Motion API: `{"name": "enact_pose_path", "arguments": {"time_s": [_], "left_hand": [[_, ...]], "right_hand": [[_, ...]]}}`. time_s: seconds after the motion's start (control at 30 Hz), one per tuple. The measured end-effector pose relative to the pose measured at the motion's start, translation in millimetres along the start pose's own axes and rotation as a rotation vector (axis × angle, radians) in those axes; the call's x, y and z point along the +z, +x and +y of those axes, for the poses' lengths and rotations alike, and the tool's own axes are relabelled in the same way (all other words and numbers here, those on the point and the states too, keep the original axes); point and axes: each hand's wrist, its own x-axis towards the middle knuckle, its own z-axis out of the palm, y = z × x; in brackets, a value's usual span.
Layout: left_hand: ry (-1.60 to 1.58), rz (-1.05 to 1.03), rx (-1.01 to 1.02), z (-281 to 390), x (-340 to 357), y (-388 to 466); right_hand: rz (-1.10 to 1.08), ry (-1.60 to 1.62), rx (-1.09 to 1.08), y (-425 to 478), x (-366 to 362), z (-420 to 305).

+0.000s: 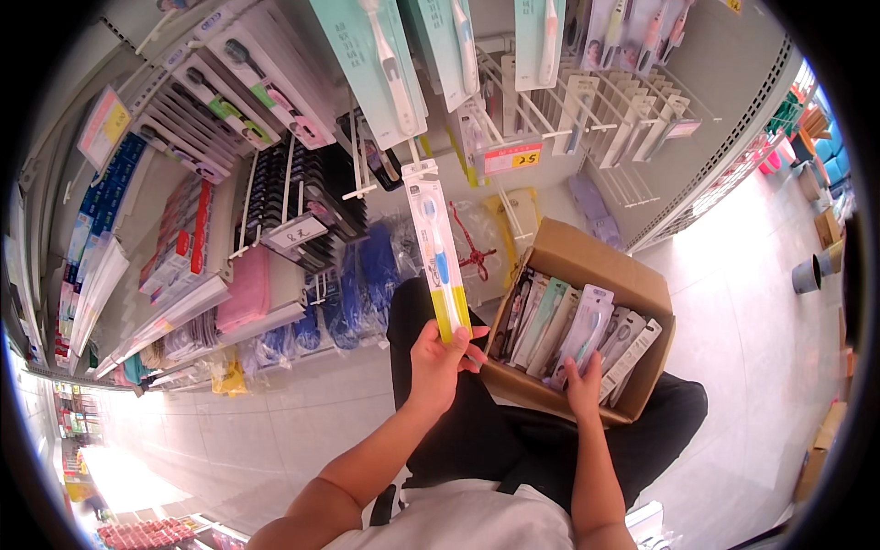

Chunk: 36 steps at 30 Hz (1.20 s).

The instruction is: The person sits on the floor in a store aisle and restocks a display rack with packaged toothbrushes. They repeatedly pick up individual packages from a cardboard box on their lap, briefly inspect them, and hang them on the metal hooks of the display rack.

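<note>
In my left hand [440, 364] is a white and yellow toothbrush pack [440, 254] with a blue and white toothbrush inside, pinched by its lower end. The pack stands nearly upright, its top edge close to a white display hook [414, 150]; whether the hook passes through its hole I cannot tell. My right hand [584, 385] reaches into an open cardboard box [598, 258], thumb and fingers on either side of the lower end of a pale lavender toothbrush pack [584, 323]. Several more packs, among them a green one [548, 313], stand leaning in the box.
Teal toothbrush packs [375, 69] hang right above the held pack. More hooks [543, 117] with packs and price tags [512, 159] reach out from the shelf wall. At left are black packs [302, 185] and a pink cloth [244, 292]. The box rests at my black-trousered legs [454, 426].
</note>
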Motion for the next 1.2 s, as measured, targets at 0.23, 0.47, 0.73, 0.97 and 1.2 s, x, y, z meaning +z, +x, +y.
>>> {"name": "enact_pose_path", "arguments": {"time_s": [0.23,0.47,0.73,0.97,1.2], "left_hand": [[-0.019,0.002,-0.031,3,3,2],[0.01,0.027,-0.05,1,-1,13],[-0.021,0.098,-0.265,-29,-7,28],[0.11,-0.251,-0.465,-75,1,34],[0.56,-0.381,-0.048,-161,35,55]], "right_hand": [[-0.008,-0.021,0.019,-1,0,-7],[0.031,-0.035,-0.033,2,1,13],[-0.02,0.009,0.058,1,2,-13],[-0.023,0.005,0.065,1,0,8],[-0.075,-0.123,0.114,0,-1,-24]]}}
